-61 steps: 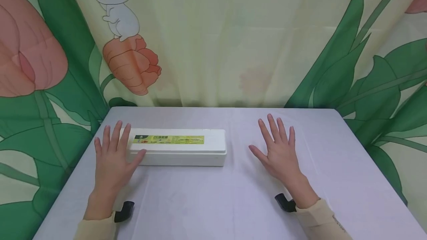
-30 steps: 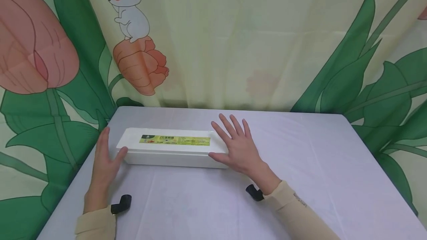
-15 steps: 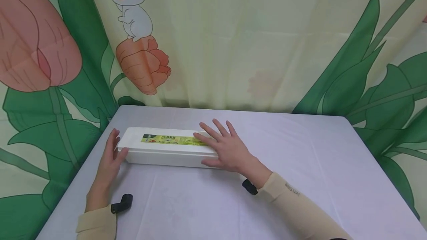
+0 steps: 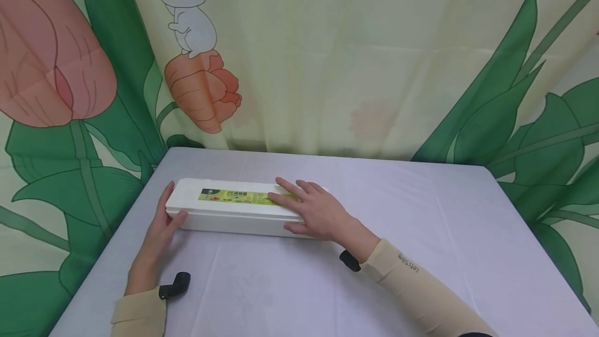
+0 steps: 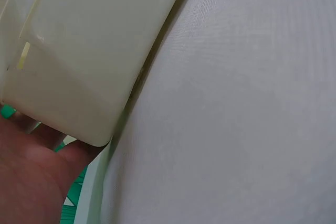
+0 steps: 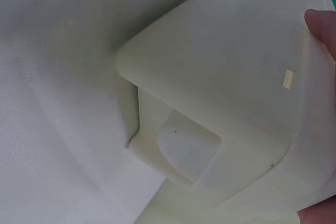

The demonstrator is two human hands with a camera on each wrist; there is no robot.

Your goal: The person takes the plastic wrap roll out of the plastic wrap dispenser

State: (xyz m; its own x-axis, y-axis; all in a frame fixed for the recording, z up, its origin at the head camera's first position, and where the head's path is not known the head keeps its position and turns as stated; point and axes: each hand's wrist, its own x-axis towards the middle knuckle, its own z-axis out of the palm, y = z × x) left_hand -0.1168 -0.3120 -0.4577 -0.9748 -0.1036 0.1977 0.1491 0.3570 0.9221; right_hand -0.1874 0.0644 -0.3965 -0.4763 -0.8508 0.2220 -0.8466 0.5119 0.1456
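Note:
A long white plastic cling film box lies on the table, its lid down and a yellow-green label on top. My left hand holds its left end, thumb at the front corner; in the left wrist view the fingers reach behind the end face. Across the right part of the lid my right hand rests with spread, fairly straight fingers, covering part of the label, its thumb at the front edge. The right wrist view shows the box's end with a rounded recess.
A white cloth covers the table. Behind it hangs a curtain printed with tulips, leaves and a rabbit on a carrot. Dark cameras sit at both wrists, beside beige sleeves.
Both hands have come in to the box. The right hand moved left and came down over the lid; the left hand turned sideways and closed in on the left end. The view shifted slightly.

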